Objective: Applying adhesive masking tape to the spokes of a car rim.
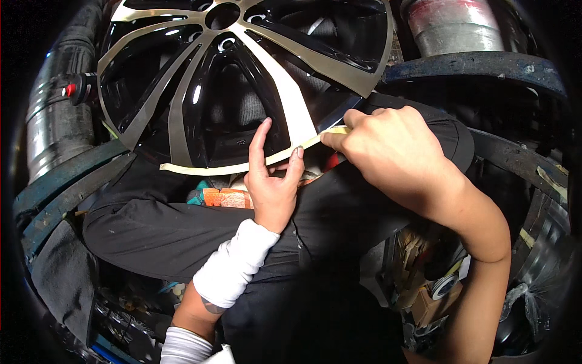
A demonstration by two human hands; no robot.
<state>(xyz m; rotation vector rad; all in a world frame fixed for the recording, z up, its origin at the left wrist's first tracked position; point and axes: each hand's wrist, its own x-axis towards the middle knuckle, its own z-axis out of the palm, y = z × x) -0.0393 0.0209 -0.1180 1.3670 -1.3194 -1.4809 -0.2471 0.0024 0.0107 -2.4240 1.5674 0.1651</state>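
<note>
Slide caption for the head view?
Left hand and right hand at pale yellow tape along the edge of a spoked wheel.

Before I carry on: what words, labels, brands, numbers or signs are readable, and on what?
No text is readable.
Wheel: small marks inside, low in the black part; too small to read.
Orange item: faint pattern; too blurred to tell whether it's lettering.
Pale yellow strip: no print visible.

My wheel [267,67] is glossy black with bronze-grey spokes [339,73], one gleaming pale gold; my tape [206,171] is pale yellow; my trousers [157,236] are black, my sleeve [235,264] white; the knob [71,90] is red; the drum [458,30] silver, smeared red.
</note>
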